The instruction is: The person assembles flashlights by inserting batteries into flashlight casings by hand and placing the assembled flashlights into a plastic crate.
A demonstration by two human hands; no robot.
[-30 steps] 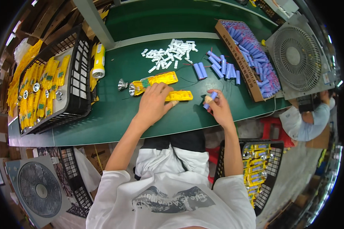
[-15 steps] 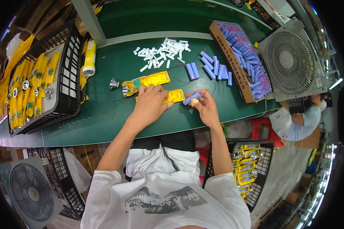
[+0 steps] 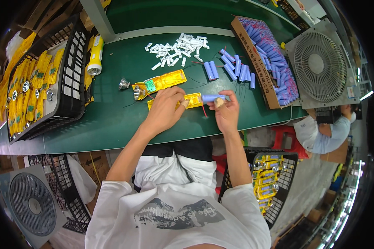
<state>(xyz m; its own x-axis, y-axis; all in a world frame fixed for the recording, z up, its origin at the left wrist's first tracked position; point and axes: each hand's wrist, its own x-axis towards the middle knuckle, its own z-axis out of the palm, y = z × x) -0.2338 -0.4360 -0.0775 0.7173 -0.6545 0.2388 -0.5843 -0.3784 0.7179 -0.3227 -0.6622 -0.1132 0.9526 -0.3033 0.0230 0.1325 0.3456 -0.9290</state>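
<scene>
the left hand [image 3: 166, 108] presses down on a yellow case half [image 3: 191, 101] on the green table [image 3: 112, 120]; the right hand [image 3: 226, 114] pinches a blue battery [image 3: 214, 98] at its end. the thin red wire [image 3: 204, 110] could snag or tear if the battery twists. beyond lie loose batteries [image 3: 230, 68] and white clips [image 3: 176, 47].

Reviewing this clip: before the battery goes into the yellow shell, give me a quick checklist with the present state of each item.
1. Blue battery cell held in the right hand: ok, grip closed on it.
2. Left hand steadies the yellow half-shell on the green table: ok.
3. Cell lined up with the shell's end: ok, the two meet end to end.
4. Red wire free of the joint: cannot tell, it trails below the shell.
5. Other open shell with reflector lies apart from the hands: ok.
6. Spare cells lie on the table beyond the hands: ok.
</scene>
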